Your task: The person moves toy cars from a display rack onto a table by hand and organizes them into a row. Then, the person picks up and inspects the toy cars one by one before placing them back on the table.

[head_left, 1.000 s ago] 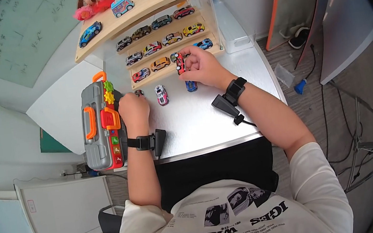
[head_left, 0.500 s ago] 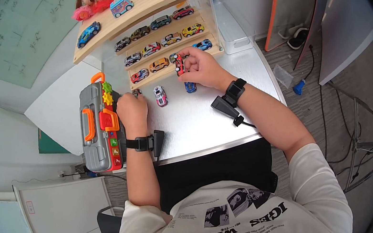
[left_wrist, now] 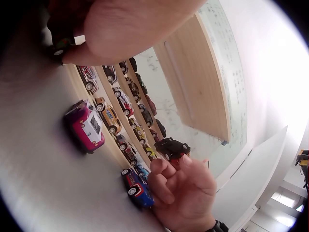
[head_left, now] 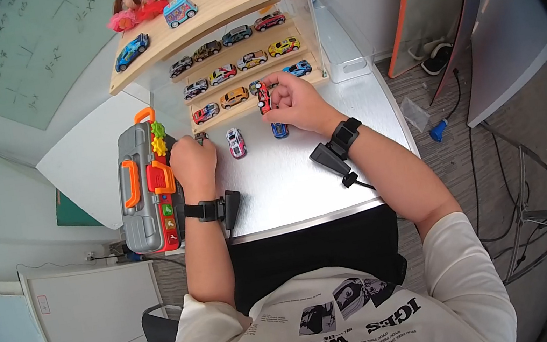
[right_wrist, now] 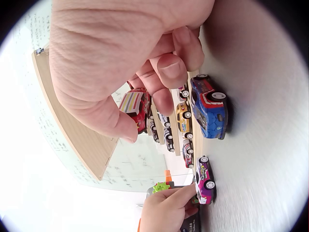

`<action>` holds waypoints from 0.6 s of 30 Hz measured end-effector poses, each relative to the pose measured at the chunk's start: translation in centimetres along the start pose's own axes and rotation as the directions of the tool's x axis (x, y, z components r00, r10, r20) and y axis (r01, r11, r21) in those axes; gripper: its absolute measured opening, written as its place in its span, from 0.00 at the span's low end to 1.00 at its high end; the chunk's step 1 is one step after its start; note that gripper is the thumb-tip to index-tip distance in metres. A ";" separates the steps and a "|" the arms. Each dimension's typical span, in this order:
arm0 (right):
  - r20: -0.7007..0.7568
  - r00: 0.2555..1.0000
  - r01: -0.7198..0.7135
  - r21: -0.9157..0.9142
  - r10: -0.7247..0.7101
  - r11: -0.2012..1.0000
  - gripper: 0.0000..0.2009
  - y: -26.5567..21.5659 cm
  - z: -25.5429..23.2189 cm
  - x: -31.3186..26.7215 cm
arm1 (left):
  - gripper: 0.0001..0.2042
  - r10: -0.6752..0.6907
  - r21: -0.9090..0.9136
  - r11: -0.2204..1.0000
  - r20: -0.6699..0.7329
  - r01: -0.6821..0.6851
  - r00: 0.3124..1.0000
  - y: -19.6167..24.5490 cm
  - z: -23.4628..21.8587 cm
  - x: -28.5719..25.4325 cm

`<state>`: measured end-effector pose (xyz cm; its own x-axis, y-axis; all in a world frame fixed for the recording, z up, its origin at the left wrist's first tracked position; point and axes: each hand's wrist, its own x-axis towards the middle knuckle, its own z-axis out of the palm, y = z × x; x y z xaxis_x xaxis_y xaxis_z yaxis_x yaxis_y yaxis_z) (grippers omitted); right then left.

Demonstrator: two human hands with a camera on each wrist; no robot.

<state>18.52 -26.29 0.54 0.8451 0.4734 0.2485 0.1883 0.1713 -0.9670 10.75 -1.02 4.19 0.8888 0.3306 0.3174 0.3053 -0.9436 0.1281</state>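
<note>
Bright light glaring off the tabletop (head_left: pixel 277 195), dark fisheye borders curving round, overexposure whitening both wrist views, left-wrist foreground blurring.

- The left hand (left_wrist: pixel 135 29), looming close, holds 1 dark toy car (left_wrist: pixel 60 43) at left.
- At right, the right hand (left_wrist: pixel 186 191) grips 1 tilted toy car (left_wrist: pixel 171 146), its dark underside showing.
- 1 pink-and-white car (left_wrist: pixel 88 125) sits between the hands on the grey tabletop (left_wrist: pixel 48 159); 1 blue car (left_wrist: pixel 138 189) stands just beside the right hand.
- Rows of toy cars (left_wrist: pixel 108 116) line a stepped wooden shelf (left_wrist: pixel 102 83) on the far side.
</note>
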 end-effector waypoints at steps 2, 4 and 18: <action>-0.001 1.000 0.001 -0.004 -0.001 1.000 0.31 0.0 0.0 0.0 | 0.15 -0.003 0.004 1.000 -0.005 0.003 1.000 0.0 0.0 0.0; 0.006 1.000 -0.001 -0.023 0.001 1.000 0.31 0.0 -0.1 0.1 | 0.16 -0.004 0.001 1.000 -0.006 0.004 1.000 0.1 -0.1 0.0; 0.001 1.000 0.000 -0.016 0.000 1.000 0.30 -0.2 0.1 0.0 | 0.16 -0.016 -0.009 1.000 0.007 0.016 1.000 0.2 -0.4 0.0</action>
<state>18.42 -26.26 0.73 0.8446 0.4743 0.2482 0.1960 0.1575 -0.9679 10.66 -1.25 4.58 0.8862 0.3459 0.3084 0.3167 -0.9379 0.1417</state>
